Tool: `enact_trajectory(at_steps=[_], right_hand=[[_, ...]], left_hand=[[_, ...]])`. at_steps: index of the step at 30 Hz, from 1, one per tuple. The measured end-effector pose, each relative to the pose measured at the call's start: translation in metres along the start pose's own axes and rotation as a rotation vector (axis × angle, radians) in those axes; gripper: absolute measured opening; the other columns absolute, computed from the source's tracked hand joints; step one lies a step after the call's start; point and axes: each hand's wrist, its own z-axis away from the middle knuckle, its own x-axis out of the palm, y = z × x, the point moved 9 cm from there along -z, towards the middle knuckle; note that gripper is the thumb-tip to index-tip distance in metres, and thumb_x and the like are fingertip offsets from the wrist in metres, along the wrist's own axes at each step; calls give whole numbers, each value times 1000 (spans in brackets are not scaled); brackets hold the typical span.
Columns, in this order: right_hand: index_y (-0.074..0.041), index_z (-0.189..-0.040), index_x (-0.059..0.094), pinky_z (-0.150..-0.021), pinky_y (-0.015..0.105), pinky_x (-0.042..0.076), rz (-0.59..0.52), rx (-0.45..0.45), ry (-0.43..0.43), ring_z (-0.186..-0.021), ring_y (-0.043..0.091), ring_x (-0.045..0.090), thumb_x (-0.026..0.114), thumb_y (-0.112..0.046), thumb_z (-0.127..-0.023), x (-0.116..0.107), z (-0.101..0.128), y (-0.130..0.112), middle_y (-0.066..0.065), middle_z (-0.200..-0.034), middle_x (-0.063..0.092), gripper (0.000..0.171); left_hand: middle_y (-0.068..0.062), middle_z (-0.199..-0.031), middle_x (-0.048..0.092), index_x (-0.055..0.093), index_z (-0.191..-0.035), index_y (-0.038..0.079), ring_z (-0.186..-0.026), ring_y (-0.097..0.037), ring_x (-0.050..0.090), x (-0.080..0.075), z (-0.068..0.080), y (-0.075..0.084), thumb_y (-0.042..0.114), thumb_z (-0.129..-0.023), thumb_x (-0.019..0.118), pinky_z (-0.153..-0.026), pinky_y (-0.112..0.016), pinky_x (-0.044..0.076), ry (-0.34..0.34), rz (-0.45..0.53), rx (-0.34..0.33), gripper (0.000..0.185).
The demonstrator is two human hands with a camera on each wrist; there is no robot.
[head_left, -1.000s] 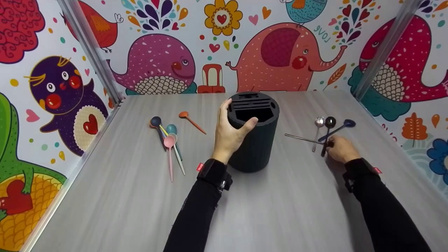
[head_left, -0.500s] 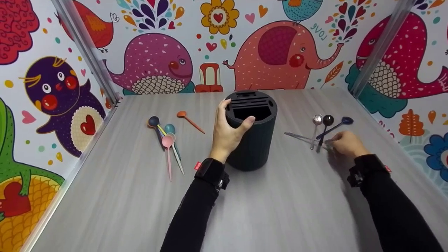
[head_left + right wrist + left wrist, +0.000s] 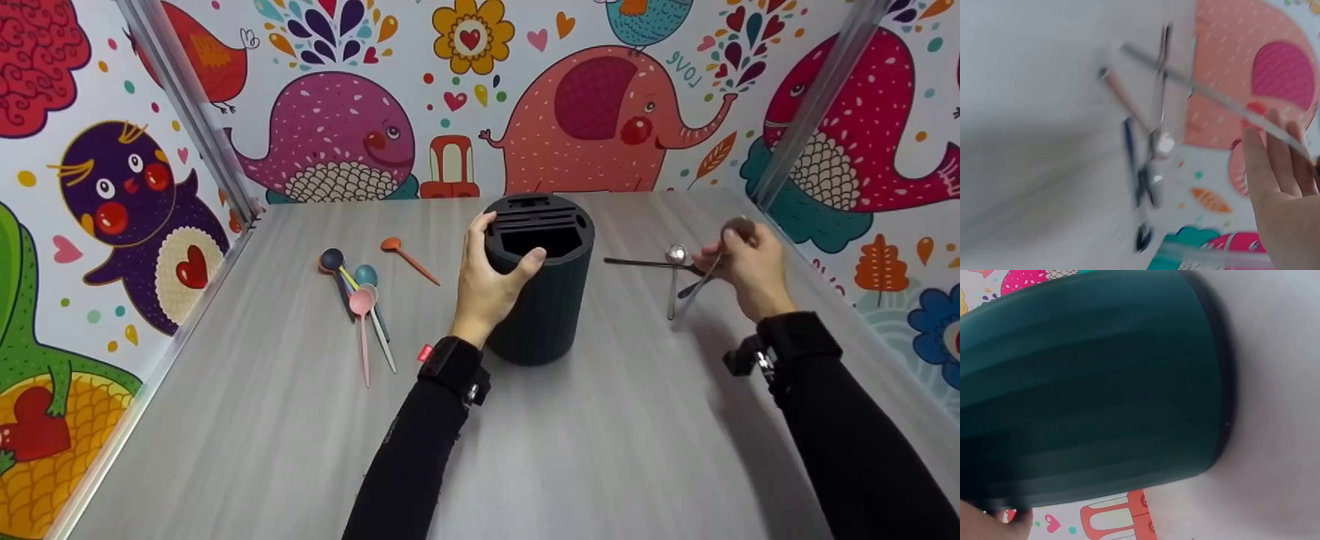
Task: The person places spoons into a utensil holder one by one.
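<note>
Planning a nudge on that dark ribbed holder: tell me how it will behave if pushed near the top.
The dark holder stands tall on a flat round base, so a high push would probably tip it rather than slide it. The left hand grips its rim, which should steady it. Its ribbed wall likely gives good grip.

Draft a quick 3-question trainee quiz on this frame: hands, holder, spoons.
1. True or false: the left hand grips the rim of the dark holder.
2. What does the right hand hold? A) a thin dark utensil B) the pink spoon C) nothing
3. Which spoon lies alone, nearest the holder's left side?

Key: 1 true. 2 A. 3 the orange spoon.
</note>
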Motion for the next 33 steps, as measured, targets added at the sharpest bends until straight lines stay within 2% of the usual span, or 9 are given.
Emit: enact_trajectory(at_steps=[3, 5, 7, 10, 14, 19, 24, 29, 33], right_hand=[[-7, -124, 48, -68, 29, 58, -68, -34, 13, -68, 16, 64, 49, -15, -107, 18, 1, -13, 7, -85, 59, 19], [-7, -118, 52, -61, 26, 51, -90, -62, -12, -63, 14, 53, 54, -18, -106, 35, 1, -23, 4, -80, 53, 17], [-6, -107, 55, -57, 27, 42, -114, -88, -52, -61, 15, 42, 62, -20, -103, 54, 3, -34, 2, -74, 48, 17], [-9, -85, 52, -54, 29, 30, -102, -141, -113, -59, 16, 32, 69, -25, -98, 85, 9, -55, 0, -65, 40, 28], [-13, -66, 41, -49, 29, 19, -117, -256, -197, -52, 17, 22, 68, -24, -99, 131, 22, -89, -1, -57, 30, 45], [-12, -60, 37, -45, 29, 14, -147, -386, -317, -47, 17, 17, 61, -18, -101, 182, 41, -130, 1, -56, 22, 48], [-10, -58, 37, -43, 29, 15, -199, -384, -405, -46, 17, 15, 53, -8, -96, 218, 54, -153, 1, -54, 22, 41], [-12, -61, 37, -42, 28, 13, -249, -381, -400, -46, 14, 15, 43, -7, -89, 238, 57, -159, 1, -55, 21, 29], [-14, -65, 38, -43, 28, 11, -239, -428, -405, -47, 12, 15, 38, -6, -86, 248, 56, -148, 0, -56, 22, 23]], left_hand=[[-4, -157, 36, 36, -152, 16, -138, -17, 40, 1, 1, 0, 82, -74, 61, -115, -44, 33, 5, 0, 2, 105], [-5, -157, 36, 36, -152, 16, -138, -17, 41, 0, 1, 0, 82, -74, 61, -115, -44, 33, 10, 0, 4, 105], [-5, -156, 37, 36, -152, 15, -138, -17, 41, 0, 0, 0, 82, -74, 61, -115, -44, 33, 14, -1, 9, 105], [-6, -156, 38, 36, -151, 15, -137, -17, 41, 0, 0, 1, 81, -74, 61, -115, -43, 33, 18, 0, 14, 105], [-6, -155, 39, 37, -151, 14, -137, -17, 41, 0, 0, 1, 81, -74, 61, -115, -43, 33, 23, -1, 16, 105], [-5, -156, 37, 36, -152, 15, -138, -17, 40, 0, 1, 1, 79, -75, 62, -115, -43, 32, 18, -6, 5, 104], [-4, -157, 36, 36, -152, 17, -138, -16, 40, 0, 1, 0, 74, -76, 65, -115, -43, 32, 13, 2, -16, 100], [-4, -156, 37, 37, -152, 17, -138, -16, 40, -1, 1, 0, 68, -78, 67, -116, -44, 32, 26, -2, -13, 95], [-4, -155, 38, 38, -151, 17, -137, -16, 41, 0, 0, -1, 65, -78, 67, -115, -44, 32, 32, 0, -8, 93]])
